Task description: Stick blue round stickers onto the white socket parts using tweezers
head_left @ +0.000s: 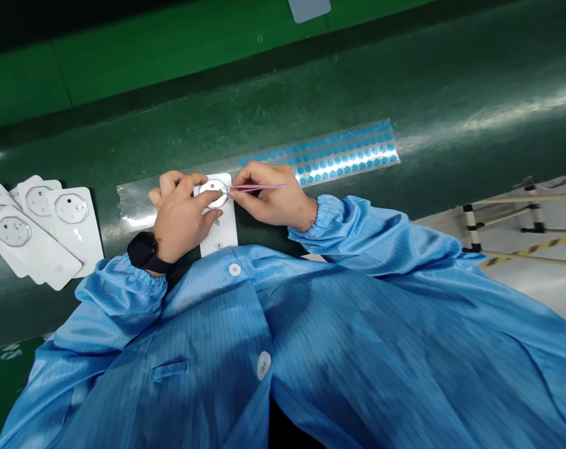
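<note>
In front of my body lies a white plate [224, 229] with rounded corners and a grey-rimmed, roughly octagonal face near its top. My left hand [182, 215] rests over the plate's left side, its fingers apart and the index fingertip pressed on the octagonal face. A tiny blue spot shows beside that fingertip. Pinched in my right hand [276, 196] are pink tweezers [259, 186], their tips pointing left and meeting the face next to my left index finger. Whether the tips grip anything is too small to tell.
A clear strip with rows of blue round dots [343, 153] runs under and past my hands on the green table [451, 143]. Several similar white plates [88, 234] overlap at the left. A grey piece [309, 9] lies at the far edge. A pipe frame [502, 218] stands beyond, right.
</note>
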`<state>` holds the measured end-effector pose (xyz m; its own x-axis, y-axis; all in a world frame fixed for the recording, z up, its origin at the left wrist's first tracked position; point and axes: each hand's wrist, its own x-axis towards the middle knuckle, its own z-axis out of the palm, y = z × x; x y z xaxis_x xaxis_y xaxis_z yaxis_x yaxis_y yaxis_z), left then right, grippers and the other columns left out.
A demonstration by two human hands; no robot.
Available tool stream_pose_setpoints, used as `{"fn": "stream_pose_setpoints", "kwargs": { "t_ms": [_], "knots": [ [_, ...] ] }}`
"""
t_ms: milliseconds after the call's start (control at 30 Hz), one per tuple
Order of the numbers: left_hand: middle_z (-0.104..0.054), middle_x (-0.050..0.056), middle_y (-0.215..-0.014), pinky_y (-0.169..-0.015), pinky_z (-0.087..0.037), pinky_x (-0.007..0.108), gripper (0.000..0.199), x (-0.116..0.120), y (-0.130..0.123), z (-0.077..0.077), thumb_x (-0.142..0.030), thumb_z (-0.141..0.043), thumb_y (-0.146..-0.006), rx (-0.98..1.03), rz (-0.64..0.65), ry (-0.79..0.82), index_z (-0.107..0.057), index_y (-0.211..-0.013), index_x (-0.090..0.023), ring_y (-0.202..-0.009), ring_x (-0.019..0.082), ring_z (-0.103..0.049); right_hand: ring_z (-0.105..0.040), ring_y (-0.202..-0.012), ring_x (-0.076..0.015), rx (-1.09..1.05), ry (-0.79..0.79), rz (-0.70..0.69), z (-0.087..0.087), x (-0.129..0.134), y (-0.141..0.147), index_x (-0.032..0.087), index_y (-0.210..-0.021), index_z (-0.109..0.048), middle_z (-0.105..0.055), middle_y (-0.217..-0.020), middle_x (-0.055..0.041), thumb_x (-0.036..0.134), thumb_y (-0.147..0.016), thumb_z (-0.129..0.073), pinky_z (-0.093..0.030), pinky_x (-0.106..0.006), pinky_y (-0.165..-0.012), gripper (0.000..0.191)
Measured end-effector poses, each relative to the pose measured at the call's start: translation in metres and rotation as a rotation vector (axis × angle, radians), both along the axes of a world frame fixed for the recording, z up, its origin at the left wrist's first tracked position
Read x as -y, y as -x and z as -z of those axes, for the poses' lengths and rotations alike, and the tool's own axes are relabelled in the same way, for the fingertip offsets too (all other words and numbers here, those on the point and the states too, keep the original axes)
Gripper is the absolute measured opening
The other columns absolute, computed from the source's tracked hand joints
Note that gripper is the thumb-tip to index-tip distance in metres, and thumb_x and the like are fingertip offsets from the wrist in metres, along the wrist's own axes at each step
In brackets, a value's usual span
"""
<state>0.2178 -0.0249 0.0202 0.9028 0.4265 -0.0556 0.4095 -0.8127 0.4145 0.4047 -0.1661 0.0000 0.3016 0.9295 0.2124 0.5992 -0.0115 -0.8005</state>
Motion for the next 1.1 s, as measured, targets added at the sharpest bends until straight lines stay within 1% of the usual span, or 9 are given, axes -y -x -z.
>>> {"fn": "stream_pose_setpoints", "kwargs": {
  "t_ms": [67, 133, 300, 500, 733, 833, 967, 1100],
  "knots": [
    [-0.067, 0.013, -0.149, -0.104, -0.040, 0.070, 0.027, 0.000, 0.000, 0.001, -0.036, -0.070, -0.100, 0.007, -0.009, 0.025, -0.086, -0.121, -0.037, -0.141, 0.048, -0.044, -0.062, -0.073, -0.0183, 0.014, -0.010, -0.012, 0.005, -0.001, 0.000, 0.023, -0.087, -0.067, -0.073, -0.081, -0.0033, 0.061, -0.104, -0.067, -0.048, -0.032, -0.071, 0.042],
    [-0.068, 0.013, -0.149, -0.105, -0.041, 0.069, 0.025, 0.000, 0.001, 0.002, -0.037, -0.070, -0.100, 0.019, -0.013, 0.037, -0.087, -0.119, -0.035, -0.141, 0.047, -0.045, -0.062, -0.072, -0.0187, 0.017, -0.024, -0.027, 0.009, -0.003, -0.001, 0.023, -0.084, -0.067, -0.073, -0.080, -0.0041, 0.067, -0.106, -0.063, -0.047, -0.033, -0.071, 0.049],
    [-0.068, 0.011, -0.148, -0.107, -0.041, 0.066, 0.024, 0.001, 0.000, 0.004, -0.039, -0.067, -0.101, 0.022, -0.018, 0.044, -0.087, -0.114, -0.034, -0.142, 0.045, -0.046, -0.063, -0.074, -0.0193, 0.018, -0.014, -0.034, 0.011, -0.005, -0.001, 0.024, -0.085, -0.068, -0.072, -0.081, -0.0042, 0.072, -0.107, -0.060, -0.047, -0.033, -0.073, 0.053],
    [-0.067, 0.010, -0.148, -0.110, -0.039, 0.062, 0.023, 0.000, -0.001, 0.002, -0.040, -0.069, -0.100, 0.005, -0.008, 0.046, -0.086, -0.115, -0.033, -0.142, 0.045, -0.046, -0.060, -0.072, -0.0186, 0.071, -0.027, -0.042, 0.013, -0.004, -0.002, 0.023, -0.085, -0.066, -0.071, -0.079, -0.0038, 0.068, -0.108, -0.059, -0.047, -0.033, -0.072, 0.051],
    [-0.066, 0.012, -0.147, -0.114, -0.037, 0.063, 0.022, 0.000, -0.002, 0.001, -0.036, -0.072, -0.099, -0.006, -0.001, 0.029, -0.085, -0.116, -0.031, -0.143, 0.045, -0.045, -0.060, -0.070, -0.0163, 0.121, -0.183, -0.078, 0.020, -0.006, -0.001, 0.022, -0.087, -0.065, -0.069, -0.078, -0.0022, 0.058, -0.113, -0.058, -0.045, -0.030, -0.068, 0.045],
    [-0.066, 0.011, -0.146, -0.115, -0.036, 0.063, 0.021, 0.000, -0.002, 0.001, -0.035, -0.073, -0.099, 0.012, -0.007, 0.023, -0.086, -0.115, -0.032, -0.142, 0.045, -0.046, -0.059, -0.068, -0.0155, 0.165, -0.225, -0.059, 0.022, -0.007, 0.000, 0.022, -0.086, -0.063, -0.068, -0.076, -0.0014, 0.057, -0.114, -0.057, -0.044, -0.030, -0.066, 0.045],
    [-0.066, 0.013, -0.146, -0.114, -0.036, 0.064, 0.021, -0.001, -0.002, 0.001, -0.035, -0.074, -0.098, 0.012, 0.005, 0.029, -0.086, -0.115, -0.031, -0.142, 0.046, -0.046, -0.060, -0.067, -0.0156, 0.177, -0.237, -0.017, 0.024, -0.007, 0.002, 0.022, -0.086, -0.062, -0.067, -0.074, -0.0011, 0.056, -0.114, -0.056, -0.044, -0.029, -0.065, 0.045],
    [-0.065, 0.013, -0.148, -0.114, -0.036, 0.066, 0.022, -0.001, -0.002, 0.000, -0.034, -0.074, -0.098, -0.013, 0.002, 0.028, -0.086, -0.117, -0.030, -0.144, 0.046, -0.045, -0.061, -0.069, -0.0160, 0.198, -0.227, -0.031, 0.024, -0.008, 0.004, 0.022, -0.086, -0.061, -0.068, -0.076, -0.0021, 0.055, -0.116, -0.051, -0.044, -0.030, -0.066, 0.046]
  ]
}}
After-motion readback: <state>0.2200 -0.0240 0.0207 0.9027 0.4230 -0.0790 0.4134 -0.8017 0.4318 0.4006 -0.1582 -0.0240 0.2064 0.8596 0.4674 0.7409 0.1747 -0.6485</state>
